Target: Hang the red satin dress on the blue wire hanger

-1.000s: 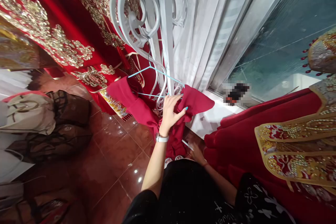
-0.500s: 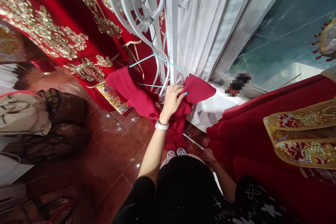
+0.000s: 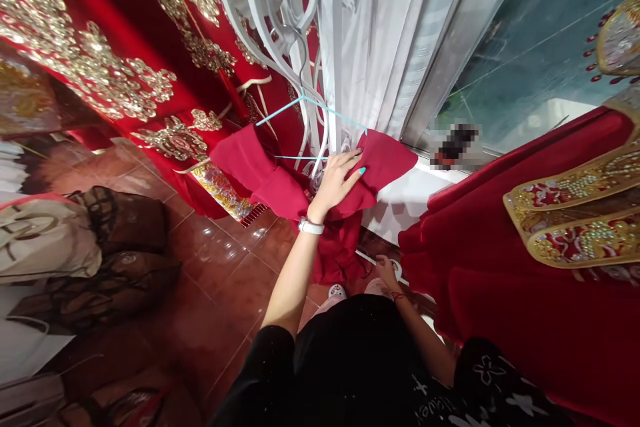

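Observation:
A dark red garment (image 3: pixel 245 160) with wide ruffled shoulders hangs on a thin light-blue hanger (image 3: pixel 280 110), its hook over a white scrollwork metal rack (image 3: pixel 260 20). My left hand (image 3: pixel 336 181), with a white watch at the wrist, lies on the garment's right side near the neckline. Its fingers are stretched out over the cloth, thumb apart. Below, the garment's lower part (image 3: pixel 340 247) falls toward the floor. My right hand (image 3: pixel 387 273) hangs low beside my leg, fingers loosely bent, with nothing visible in it.
Red costumes with gold sequins (image 3: pixel 145 87) hang at the left. On the right are a red dress (image 3: pixel 480 233) and gold beaded trim (image 3: pixel 580 233). Brown bags (image 3: pixel 120 220) sit on the tiled floor (image 3: pixel 225 287). White curtains (image 3: pixel 380 33) and a window (image 3: pixel 540 33) stand behind.
My left hand's fingers have straightened and the thumb has spread further over the cloth. My right hand has come slightly up and left. The view has shifted a little, and a foot has moved.

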Tool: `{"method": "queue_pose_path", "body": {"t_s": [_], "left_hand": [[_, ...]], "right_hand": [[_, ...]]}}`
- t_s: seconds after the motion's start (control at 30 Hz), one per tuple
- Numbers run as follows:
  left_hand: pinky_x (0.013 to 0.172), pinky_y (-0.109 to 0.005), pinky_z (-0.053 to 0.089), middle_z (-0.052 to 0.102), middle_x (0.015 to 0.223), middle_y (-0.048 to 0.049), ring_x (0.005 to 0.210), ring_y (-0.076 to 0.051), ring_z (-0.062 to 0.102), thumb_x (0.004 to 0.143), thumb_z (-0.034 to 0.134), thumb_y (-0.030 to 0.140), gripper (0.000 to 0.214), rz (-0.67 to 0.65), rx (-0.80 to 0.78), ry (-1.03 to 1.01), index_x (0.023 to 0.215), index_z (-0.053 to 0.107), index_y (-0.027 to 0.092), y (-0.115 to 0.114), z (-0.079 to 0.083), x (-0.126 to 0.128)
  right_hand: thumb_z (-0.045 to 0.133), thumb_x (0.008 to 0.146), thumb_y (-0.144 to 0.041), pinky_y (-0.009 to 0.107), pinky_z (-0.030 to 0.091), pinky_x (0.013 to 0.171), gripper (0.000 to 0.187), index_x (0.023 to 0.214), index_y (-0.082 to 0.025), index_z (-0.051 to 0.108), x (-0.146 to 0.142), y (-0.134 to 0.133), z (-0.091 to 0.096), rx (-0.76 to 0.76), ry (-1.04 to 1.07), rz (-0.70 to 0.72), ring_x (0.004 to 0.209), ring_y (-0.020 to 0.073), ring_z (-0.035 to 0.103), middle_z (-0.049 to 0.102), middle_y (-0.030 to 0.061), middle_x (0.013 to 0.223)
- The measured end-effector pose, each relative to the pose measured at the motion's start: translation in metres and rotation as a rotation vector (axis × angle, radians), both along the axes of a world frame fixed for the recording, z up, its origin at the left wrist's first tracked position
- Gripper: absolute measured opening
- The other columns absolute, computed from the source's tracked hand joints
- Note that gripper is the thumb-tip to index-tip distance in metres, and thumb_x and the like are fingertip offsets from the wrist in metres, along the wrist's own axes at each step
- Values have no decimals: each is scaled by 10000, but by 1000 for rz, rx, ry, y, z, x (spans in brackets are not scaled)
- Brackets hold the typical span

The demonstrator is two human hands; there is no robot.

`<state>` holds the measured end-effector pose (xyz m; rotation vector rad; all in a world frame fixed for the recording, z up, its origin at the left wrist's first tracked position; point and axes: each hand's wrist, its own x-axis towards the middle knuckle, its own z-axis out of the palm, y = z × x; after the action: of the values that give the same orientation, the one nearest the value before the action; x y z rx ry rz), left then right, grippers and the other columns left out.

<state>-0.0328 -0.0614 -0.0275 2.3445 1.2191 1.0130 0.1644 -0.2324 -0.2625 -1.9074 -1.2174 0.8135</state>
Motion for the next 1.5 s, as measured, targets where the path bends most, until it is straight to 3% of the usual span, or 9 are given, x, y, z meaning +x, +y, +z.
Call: {"method": "queue_pose_path", "body": {"t_s": [0.1,0.17,0.3,0.37,0.47,0.7,1.1,1.33,1.5], "left_hand": [[1269,-508,356,605,1558,-132,1474,-246,531,1108,399,382,431,-68,31,-137,1411,656,212,-8,7,-14],[1216,-480,433,670,1464,-130,1402,-244,590,1088,417,370,403,22,85,-229,1354,678,216,-23,13,-28],[1141,-506,485,703,1320,-130,1291,-290,618,997,521,276,311,601,259,-301,1260,676,215,-50,30,-63],[1196,-553,421,633,1423,-152,1392,-338,534,925,615,254,429,878,307,-264,1351,617,209,-49,41,-80],[1243,-568,362,565,1512,-168,1457,-377,471,842,695,238,629,1012,245,-133,1453,545,210,-33,56,-102],[1105,-534,494,694,1347,-187,1280,-386,628,887,525,182,471,1086,101,112,1340,653,188,-21,64,-118],[1014,-504,536,749,1158,-189,1140,-383,687,912,504,200,424,1083,38,287,1294,686,169,-30,79,-127],[976,-481,536,725,1146,-234,1141,-388,684,954,422,172,395,1051,-20,426,1253,675,114,-34,89,-117],[969,-498,525,733,1057,-215,1079,-387,691,979,403,193,397,1069,-68,525,1243,684,99,-39,108,-126]], "right_hand": [[527,901,-276,396,592,693,232,1065,-173,655,10,41,28,100,-6,-122,780,233,656,661,57,895],[474,857,-252,412,597,795,389,1227,-204,585,14,70,68,259,-11,-203,926,249,669,657,104,1082],[492,868,-257,380,595,785,584,1449,-267,434,4,111,176,759,-55,-185,999,238,669,603,141,1282],[561,898,-304,438,595,917,589,1476,-282,451,-13,127,220,852,-163,-19,1168,275,635,550,168,1400],[618,933,-393,639,470,1112,488,1405,-284,556,-42,155,254,859,-377,62,1394,387,484,481,192,1506],[469,969,-179,656,422,1116,303,1209,-230,646,-56,207,257,760,-379,70,1215,359,542,650,167,1175],[480,935,-113,448,540,900,319,1167,-230,666,-38,223,259,797,-423,137,969,277,623,661,106,940],[516,976,-113,456,502,894,261,1147,-194,696,-51,238,265,601,-464,42,949,286,665,665,120,874],[570,929,-56,400,488,845,232,991,-219,724,-33,252,288,495,-481,197,773,242,665,594,35,688]]}}
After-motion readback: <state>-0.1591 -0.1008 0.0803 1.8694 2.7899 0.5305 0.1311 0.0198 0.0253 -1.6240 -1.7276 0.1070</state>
